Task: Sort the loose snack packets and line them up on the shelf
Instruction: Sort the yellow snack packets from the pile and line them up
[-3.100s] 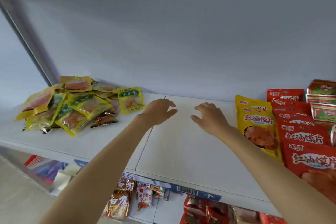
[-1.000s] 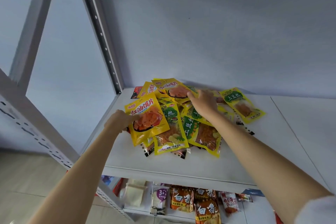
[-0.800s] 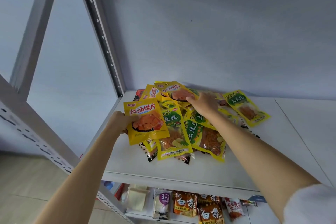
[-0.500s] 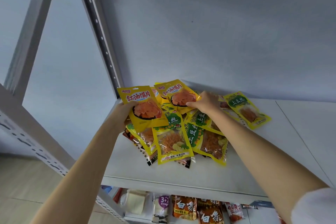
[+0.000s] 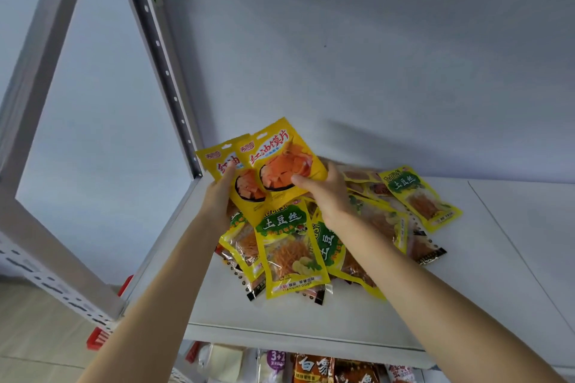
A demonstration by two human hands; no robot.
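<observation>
Head view: left hand (image 5: 217,199) grips a yellow packet (image 5: 228,171), thumb on its front; right hand (image 5: 326,193) pinches a second yellow packet (image 5: 284,162) overlapping it. Both packets are raised above the loose pile (image 5: 298,246) of yellow-green packets at the shelf's (image 5: 435,305) left end, by the upright post (image 5: 161,68). More packets show on the lower shelf (image 5: 314,368).

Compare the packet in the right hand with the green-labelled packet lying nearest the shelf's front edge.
The right hand holds its packet lifted and tilted; the green-labelled packet lies flat in the pile. The held packet shows orange slices on plain yellow; the green-labelled packet shows shreds under a green band. Both are yellow.
</observation>
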